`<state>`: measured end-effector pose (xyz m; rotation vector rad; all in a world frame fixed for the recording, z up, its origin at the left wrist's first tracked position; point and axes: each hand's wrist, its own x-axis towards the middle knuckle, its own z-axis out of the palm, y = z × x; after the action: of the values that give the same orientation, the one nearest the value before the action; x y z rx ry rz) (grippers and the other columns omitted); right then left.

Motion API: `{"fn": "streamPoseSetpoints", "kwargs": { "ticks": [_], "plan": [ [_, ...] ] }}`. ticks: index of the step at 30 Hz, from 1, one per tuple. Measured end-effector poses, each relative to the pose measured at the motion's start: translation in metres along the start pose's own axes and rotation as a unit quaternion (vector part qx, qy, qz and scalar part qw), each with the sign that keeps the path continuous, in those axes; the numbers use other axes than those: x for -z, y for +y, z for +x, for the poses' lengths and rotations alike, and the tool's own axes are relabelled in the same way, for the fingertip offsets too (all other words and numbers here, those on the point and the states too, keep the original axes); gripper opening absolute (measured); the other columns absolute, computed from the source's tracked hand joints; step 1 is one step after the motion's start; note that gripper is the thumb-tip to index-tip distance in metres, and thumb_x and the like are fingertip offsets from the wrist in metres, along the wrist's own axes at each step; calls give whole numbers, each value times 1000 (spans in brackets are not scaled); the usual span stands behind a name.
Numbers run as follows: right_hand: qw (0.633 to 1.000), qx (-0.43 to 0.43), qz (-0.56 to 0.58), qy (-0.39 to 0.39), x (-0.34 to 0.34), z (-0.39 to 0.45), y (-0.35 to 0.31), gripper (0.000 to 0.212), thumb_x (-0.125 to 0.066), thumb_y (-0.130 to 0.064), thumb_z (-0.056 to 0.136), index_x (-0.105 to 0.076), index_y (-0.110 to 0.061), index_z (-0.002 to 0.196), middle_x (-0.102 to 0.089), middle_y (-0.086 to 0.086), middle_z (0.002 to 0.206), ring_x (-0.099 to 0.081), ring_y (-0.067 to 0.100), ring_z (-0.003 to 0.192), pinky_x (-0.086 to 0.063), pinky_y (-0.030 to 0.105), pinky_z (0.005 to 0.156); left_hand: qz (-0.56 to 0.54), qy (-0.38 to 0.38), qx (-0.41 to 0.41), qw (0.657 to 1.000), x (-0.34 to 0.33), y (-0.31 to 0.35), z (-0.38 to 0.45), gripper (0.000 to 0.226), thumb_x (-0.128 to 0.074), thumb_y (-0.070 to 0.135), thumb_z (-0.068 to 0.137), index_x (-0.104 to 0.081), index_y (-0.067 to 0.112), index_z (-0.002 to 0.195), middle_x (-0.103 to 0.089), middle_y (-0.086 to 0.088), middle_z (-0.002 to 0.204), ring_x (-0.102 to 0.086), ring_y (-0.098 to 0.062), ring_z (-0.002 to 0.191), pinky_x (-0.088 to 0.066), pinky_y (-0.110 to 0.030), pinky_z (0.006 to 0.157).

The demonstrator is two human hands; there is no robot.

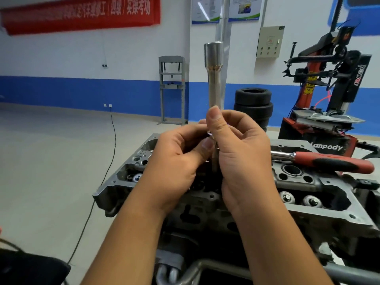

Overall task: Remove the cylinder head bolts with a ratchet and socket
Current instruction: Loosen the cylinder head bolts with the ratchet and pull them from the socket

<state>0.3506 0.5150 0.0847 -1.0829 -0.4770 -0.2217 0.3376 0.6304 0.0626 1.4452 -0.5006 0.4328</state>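
Head camera looks down on both hands raised above the cylinder head (320, 204), which fills the lower middle of the view. Between them stands a long metal socket extension (213, 79), upright, its wide socket end at the top and its thin shank running down between the two palms. The right hand (242, 153) wraps round the shank: its thumb lies up along the near side of the bar with the tip pointing at the ceiling, and the other fingers curl behind the metal. The left hand (176, 161) comes in from the other side, thumb tip touching the shank just below the right thumb, fingers curled in toward the same spot; whether those fingertips also pinch a small part there cannot be told, since the hands hide it. The lower end of the shank disappears between the heels of the hands, so its contact with the casting is hidden.

To the right, the ratchet (329, 161) with its red and black grip lies flat across the top of the cylinder head, apart from both hands. Behind it stand a stack of tyres (254, 103) and a red tyre changer (339, 83).
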Motion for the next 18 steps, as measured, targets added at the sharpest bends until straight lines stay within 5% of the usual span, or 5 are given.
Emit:
{"fn": "streamPoseSetpoints", "kwargs": {
  "ticks": [5, 10, 15, 18],
  "plan": [
    [999, 29, -5, 19, -3, 1, 2, 19, -79, -27, 88, -67, -14, 83, -69, -2, 71, -67, 14, 70, -61, 30, 68, -27, -23, 25, 999, -1, 8, 0, 33, -48, 9, 108, -65, 8, 136, -75, -11, 127, -71, -28, 121, -60, -38, 96],
    [998, 45, -42, 2, -6, 2, 2, 22, -69, -30, 97, -71, -9, 90, -71, 5, 79, -71, 18, 79, -64, 38, 79, -8, 31, -13, 999, -3, 4, -1, 39, -65, 19, 92, -70, 8, 128, -79, -8, 116, -76, -25, 108, -62, -31, 81],
    [1000, 12, -16, -18, -2, 2, 2, 20, -71, -31, 97, -72, -13, 88, -73, 11, 83, -71, 24, 82, -62, 50, 81, -40, 18, -18, 999, 3, -3, 1, 40, -71, 20, 91, -71, 5, 129, -77, -13, 119, -75, -30, 110, -62, -33, 82],
    [1000, 21, 7, -18, -2, 3, 2, 12, -77, -26, 92, -70, -16, 89, -73, 2, 79, -71, 17, 77, -62, 40, 74, -50, -16, -35, 998, 4, -3, 2, 35, -65, 17, 96, -71, 12, 130, -76, -11, 124, -72, -30, 118, -60, -33, 89]
  ]
}}
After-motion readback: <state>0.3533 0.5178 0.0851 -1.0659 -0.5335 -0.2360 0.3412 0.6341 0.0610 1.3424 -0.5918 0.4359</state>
